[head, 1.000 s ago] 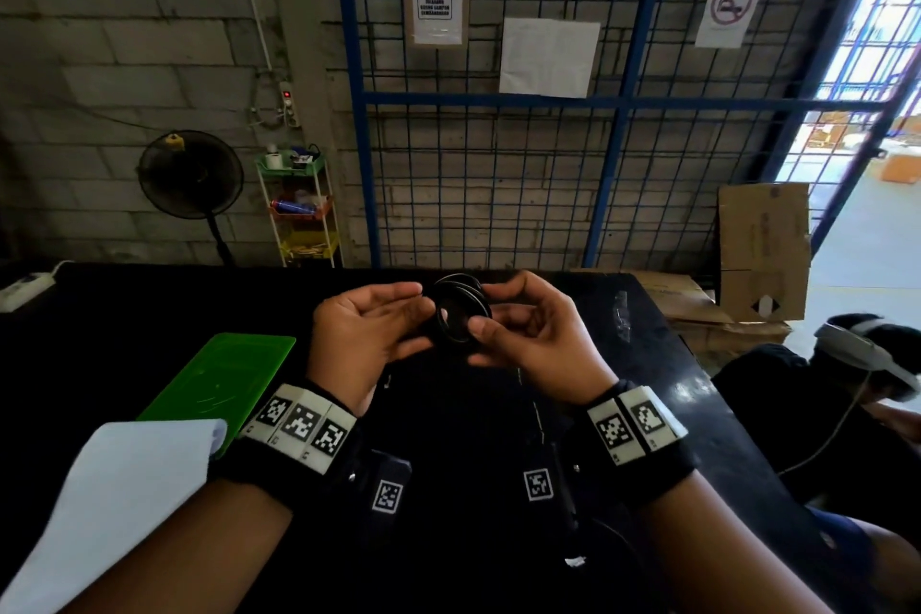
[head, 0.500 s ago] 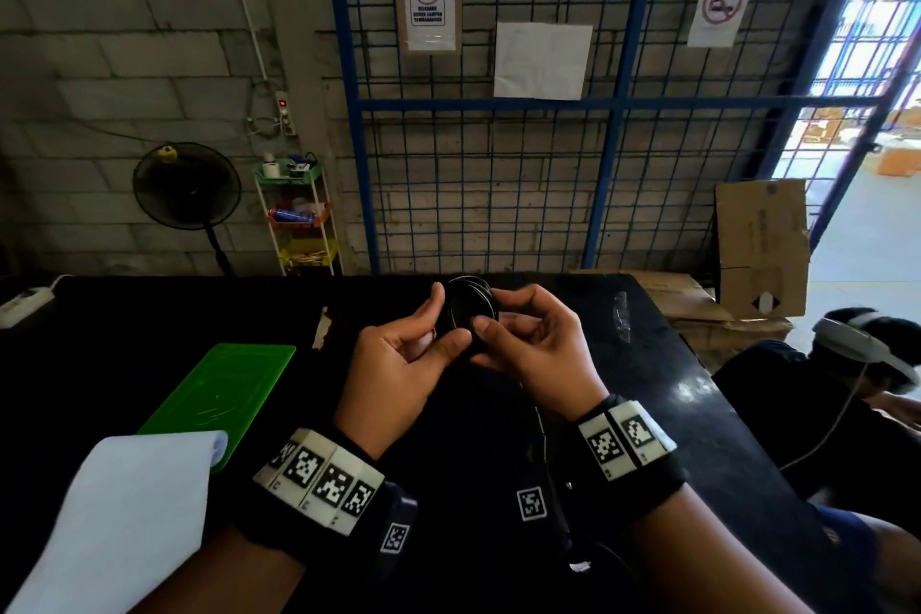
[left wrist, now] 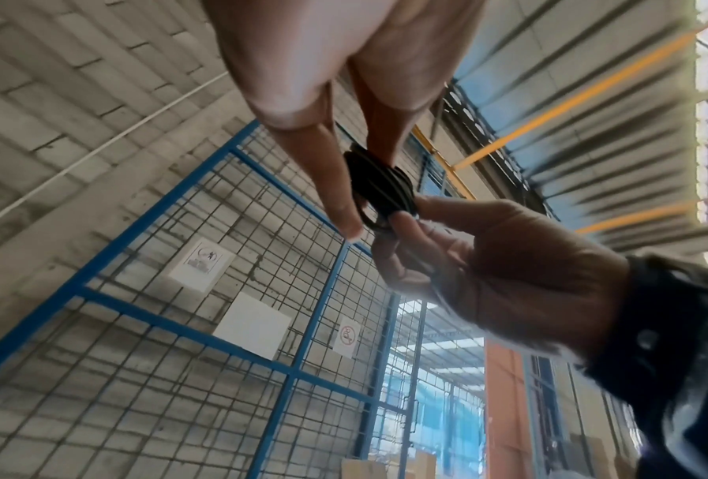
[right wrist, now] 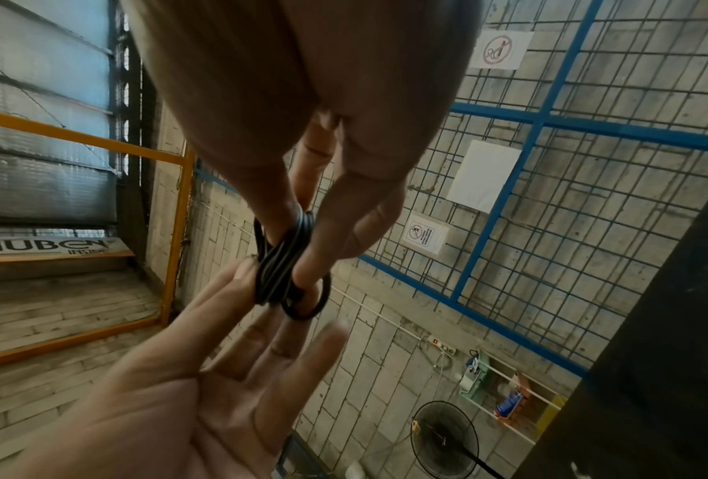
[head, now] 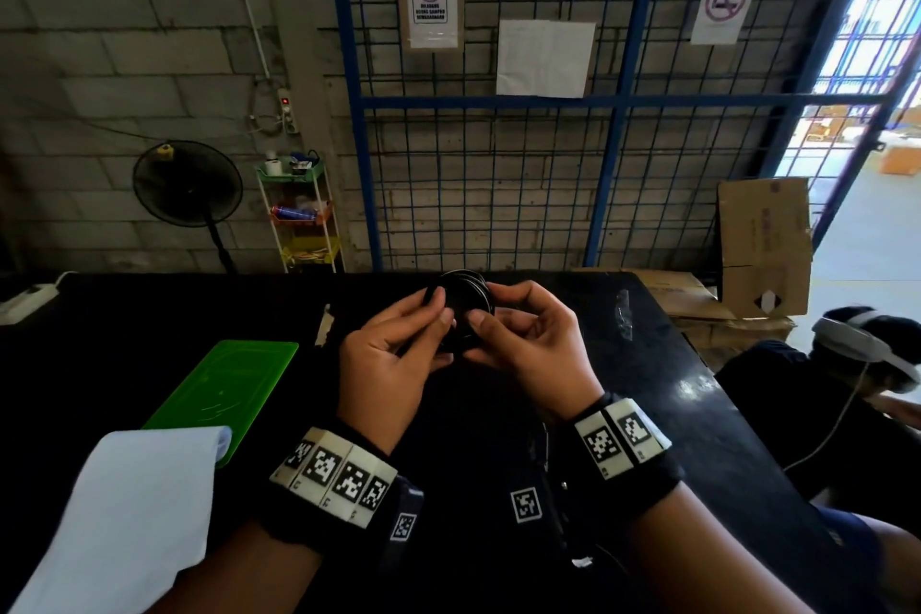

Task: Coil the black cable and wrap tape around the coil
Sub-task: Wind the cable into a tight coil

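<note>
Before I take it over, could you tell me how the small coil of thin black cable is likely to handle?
The small coil of thin black cable is probably light: the left hand and right hand hold it by pinches alone. Its loops splay unevenly, one bulging out, so it would likely spring open if they loosen.

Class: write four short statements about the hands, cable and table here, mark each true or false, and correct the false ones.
The left hand and the right hand both pinch the black cable coil. True.
The coil rests on the table. False: it is held up above it.
The green board lies left of the hands. True.
The white sheet lies at the table's right edge. False: it lies at the near left.
</note>
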